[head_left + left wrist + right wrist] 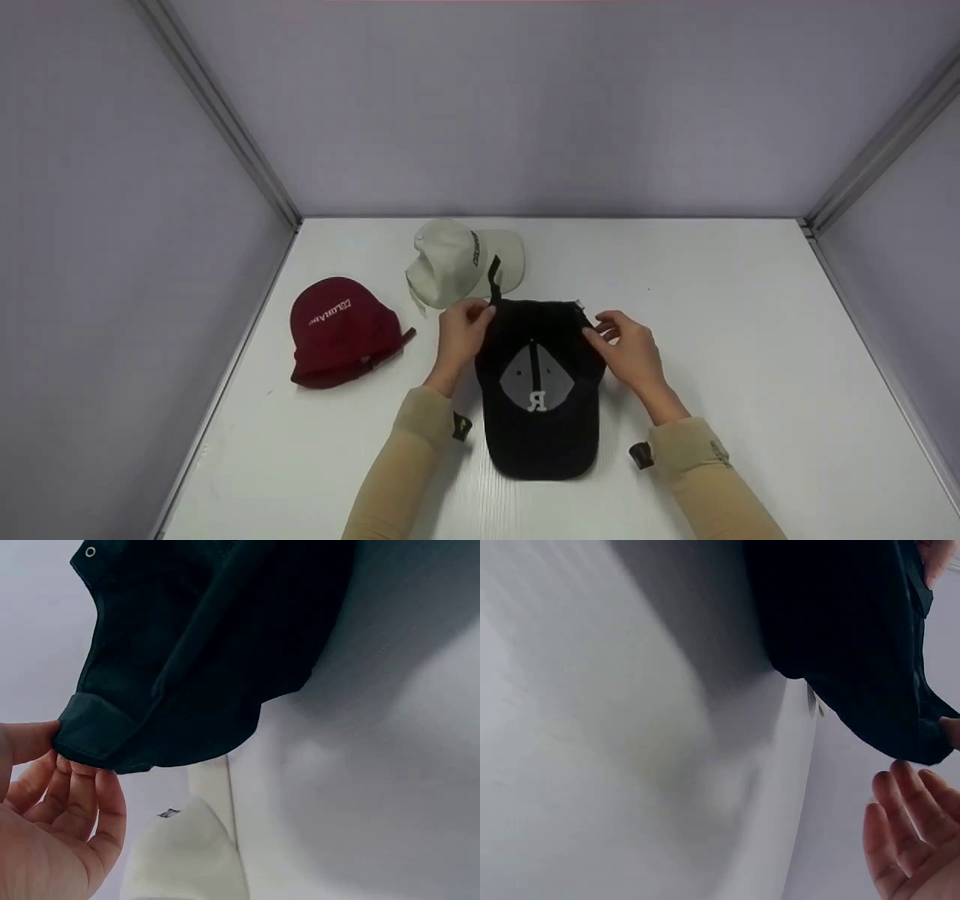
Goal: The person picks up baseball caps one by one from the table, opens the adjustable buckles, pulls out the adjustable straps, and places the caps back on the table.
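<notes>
A black baseball cap [541, 450] is upside down over the white table, its brim toward me and its grey-lined inside with a letter R facing up. My left hand [459, 337] pinches the left back edge of the cap, beside a loose black strap [494, 276] that sticks up. At the opposite back edge, my right hand [631, 354] pinches the rim between thumb and fingers. In the left wrist view, thumb and fingertips meet on the dark cap [202, 652]. The right wrist view shows the thumb on the cap's corner, with the other fingers spread below.
A dark red cap [337, 330] lies to the left, its strap end pointing right. Behind the black cap, near the table's back edge, sits a beige cap [446, 262] with its brim to the right. Grey panels [555, 112] enclose the white table [750, 337].
</notes>
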Available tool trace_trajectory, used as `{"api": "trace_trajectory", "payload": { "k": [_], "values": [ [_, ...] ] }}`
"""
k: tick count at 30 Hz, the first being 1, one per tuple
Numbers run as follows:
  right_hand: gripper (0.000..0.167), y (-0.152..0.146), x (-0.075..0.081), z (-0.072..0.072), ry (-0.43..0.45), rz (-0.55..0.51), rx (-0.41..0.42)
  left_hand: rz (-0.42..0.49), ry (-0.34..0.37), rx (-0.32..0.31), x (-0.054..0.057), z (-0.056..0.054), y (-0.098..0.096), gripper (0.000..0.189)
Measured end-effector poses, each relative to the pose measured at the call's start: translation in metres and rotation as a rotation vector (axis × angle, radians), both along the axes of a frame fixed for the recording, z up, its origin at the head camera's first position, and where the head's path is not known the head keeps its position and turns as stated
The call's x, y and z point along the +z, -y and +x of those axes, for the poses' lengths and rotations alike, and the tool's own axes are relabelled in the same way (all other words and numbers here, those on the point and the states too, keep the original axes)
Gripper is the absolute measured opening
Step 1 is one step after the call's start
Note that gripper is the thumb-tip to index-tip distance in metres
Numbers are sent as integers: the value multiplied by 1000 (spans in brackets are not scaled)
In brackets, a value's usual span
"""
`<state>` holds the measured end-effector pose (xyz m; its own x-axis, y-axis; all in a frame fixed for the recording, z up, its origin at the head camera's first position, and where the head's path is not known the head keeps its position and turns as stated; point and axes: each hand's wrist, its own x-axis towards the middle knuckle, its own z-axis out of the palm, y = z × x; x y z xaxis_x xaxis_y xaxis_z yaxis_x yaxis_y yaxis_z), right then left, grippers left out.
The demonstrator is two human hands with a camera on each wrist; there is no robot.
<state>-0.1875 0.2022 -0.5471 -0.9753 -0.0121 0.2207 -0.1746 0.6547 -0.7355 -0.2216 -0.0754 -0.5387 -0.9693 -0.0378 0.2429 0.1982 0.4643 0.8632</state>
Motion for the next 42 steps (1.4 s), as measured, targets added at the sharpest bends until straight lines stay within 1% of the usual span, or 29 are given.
{"api": "trace_trajectory", "payload": {
  "k": [6, 14, 16, 19, 22, 26, 34, 42],
  "values": [
    [47, -11, -7, 16, 151, -56, 56, 19, -4, 19, -3, 1, 0, 11],
    [55, -21, -8, 34, 329, -120, 124, 11, 13, 25, -3, 3, 0, 10],
    [53, -23, -8, 37, 380, -146, 151, 14, 15, 26, -4, 3, 0, 10],
    [44, -26, -9, 40, 440, -185, 203, 19, 10, 26, -4, 3, -1, 10],
    [33, -28, -10, 42, 461, -212, 257, 23, 9, 21, -4, 2, -1, 11],
    [27, -29, -12, 43, 470, -255, 287, 27, 13, 16, -3, 2, 0, 11],
    [25, -29, -13, 44, 478, -316, 281, 41, 42, 9, -2, 3, -1, 12],
    [19, -24, -6, 46, 480, -339, 270, 51, 52, 0, -1, 4, -1, 12]
  ]
}}
